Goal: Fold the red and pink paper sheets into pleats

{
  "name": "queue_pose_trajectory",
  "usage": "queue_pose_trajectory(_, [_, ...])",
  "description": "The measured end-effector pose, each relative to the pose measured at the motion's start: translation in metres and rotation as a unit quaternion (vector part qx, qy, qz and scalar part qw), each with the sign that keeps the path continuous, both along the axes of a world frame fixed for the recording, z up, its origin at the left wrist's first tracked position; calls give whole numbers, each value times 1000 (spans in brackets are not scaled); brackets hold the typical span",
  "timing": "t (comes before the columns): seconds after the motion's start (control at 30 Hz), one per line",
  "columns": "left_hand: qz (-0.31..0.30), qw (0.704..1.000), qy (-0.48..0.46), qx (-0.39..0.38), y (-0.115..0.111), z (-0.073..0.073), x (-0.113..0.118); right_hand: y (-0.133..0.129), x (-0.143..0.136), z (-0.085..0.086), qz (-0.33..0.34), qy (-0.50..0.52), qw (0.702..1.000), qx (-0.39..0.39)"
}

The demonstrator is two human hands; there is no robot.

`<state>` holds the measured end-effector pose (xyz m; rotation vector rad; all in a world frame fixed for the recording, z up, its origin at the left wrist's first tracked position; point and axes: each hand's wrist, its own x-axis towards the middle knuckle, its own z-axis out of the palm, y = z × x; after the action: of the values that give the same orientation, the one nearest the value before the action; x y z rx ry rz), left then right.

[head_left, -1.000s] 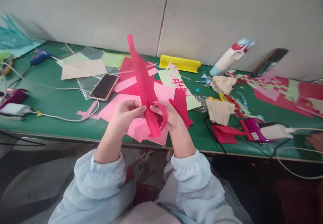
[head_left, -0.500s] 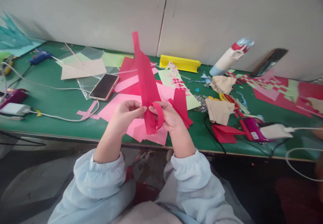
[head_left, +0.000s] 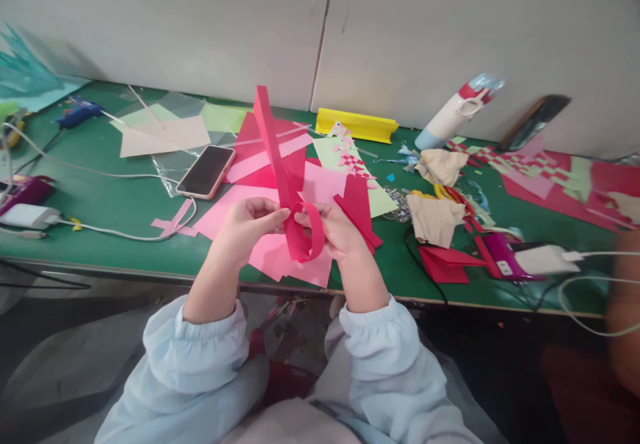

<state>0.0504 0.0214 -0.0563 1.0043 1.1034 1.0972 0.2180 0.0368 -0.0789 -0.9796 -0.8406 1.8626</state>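
We pinch the red paper (head_left: 277, 157) at its lower part, with thumb and fingers of our left hand (head_left: 253, 227) clamped on its left edge. Our right hand (head_left: 333, 227) grips it just beside, its thumb inside a curled loop of the same paper. The long end stands up, tilted away from us. Below our hands we see pink sheets (head_left: 323, 183) on the green table (head_left: 125, 207). Near our left wrist lies a phone (head_left: 206, 172); beyond our right, folded red pieces (head_left: 359, 204), then beige cloths (head_left: 436, 221). Farther back, we see a yellow piece (head_left: 356, 127) and a bottle (head_left: 450, 117).

Pale grey wall panels (head_left: 175, 24) behind a long green table (head_left: 110, 204)
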Motion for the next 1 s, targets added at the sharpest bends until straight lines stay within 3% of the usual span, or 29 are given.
queue_pose_trajectory(0.4, [-3, 1000, -14, -5, 1, 1, 2, 1, -1, 0, -18, 21, 1000, -2])
queue_pose_trajectory(0.57, [4, 1000, 0, 3, 1, 0, 1, 0, -1, 5, 16, -4, 1000, 2])
queue_pose_trajectory(0.73, [-25, 999, 22, -1, 1, 0, 0, -1, -1, 4, -2, -4, 1000, -1])
queue_pose_trajectory(1.0, [-4, 999, -40, 4, -1, 1, 4, 2, -3, -1, -28, 30, 999, 17])
